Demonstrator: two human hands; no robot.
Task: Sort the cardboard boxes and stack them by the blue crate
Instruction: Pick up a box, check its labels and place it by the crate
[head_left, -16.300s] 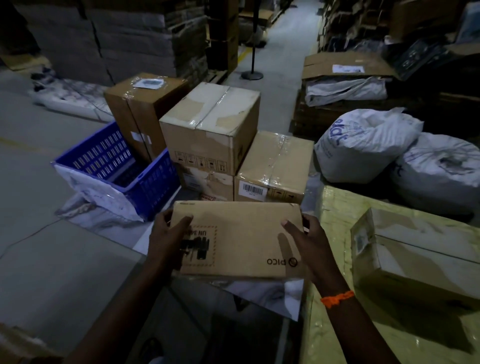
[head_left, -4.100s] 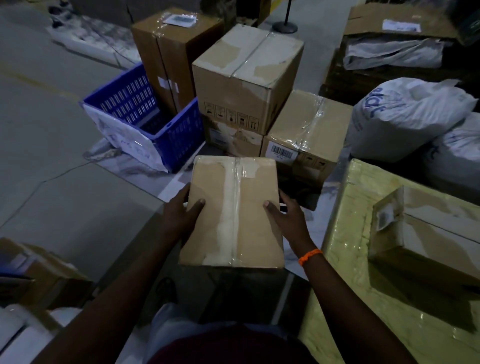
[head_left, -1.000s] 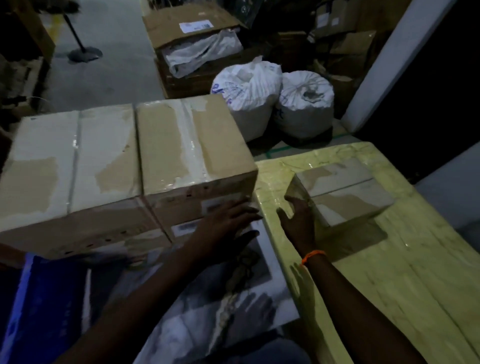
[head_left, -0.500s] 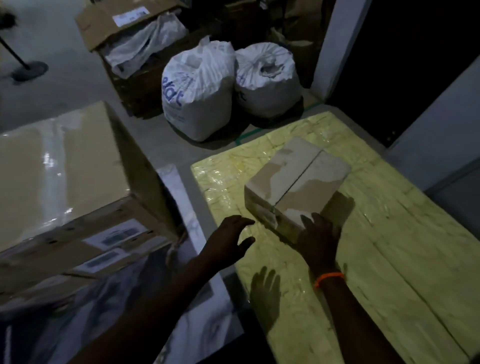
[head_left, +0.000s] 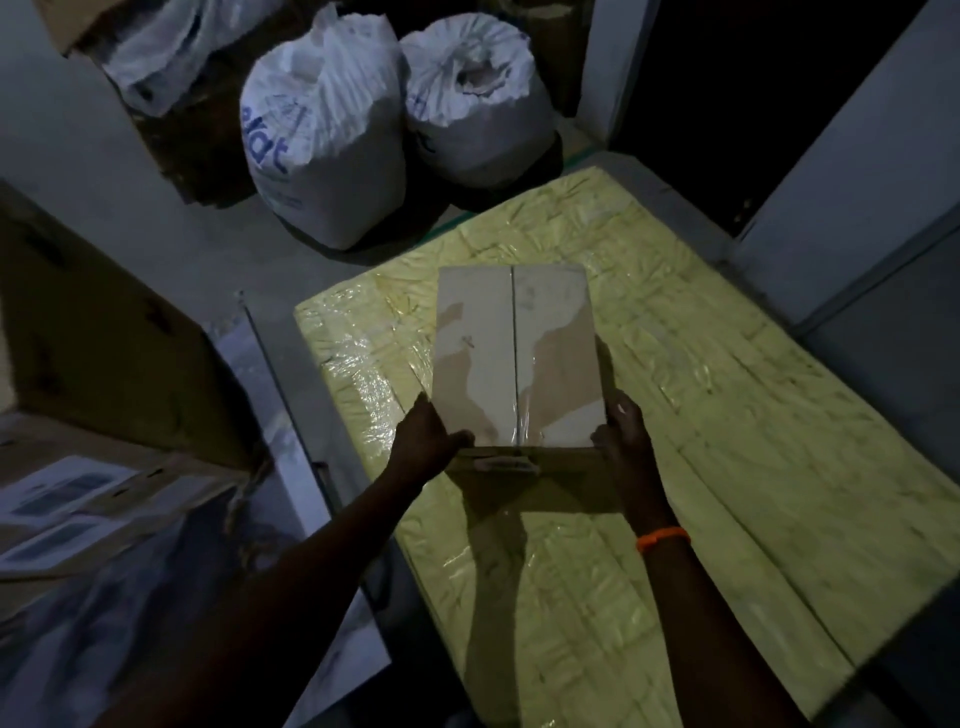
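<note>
Clamping the small cardboard box (head_left: 514, 358) from both sides, left hand (head_left: 426, 441) and right hand (head_left: 623, 436) gripping its near corners, I'm holding it level over the yellow wrapped pallet (head_left: 701, 415), ready to carry.

Two bare forearms reach forward from the lower edge of the view, drawing a little closer together toward the hands. The left hand (head_left: 426, 441) grips the near left corner of a cardboard box (head_left: 514, 353), its thumb lying on the top face and its fingers hidden under or behind the side. The right hand (head_left: 623, 441) grips the near right corner, thumb at the top edge, fingers curled along the right side. An orange band (head_left: 663, 539) circles the right wrist
</note>
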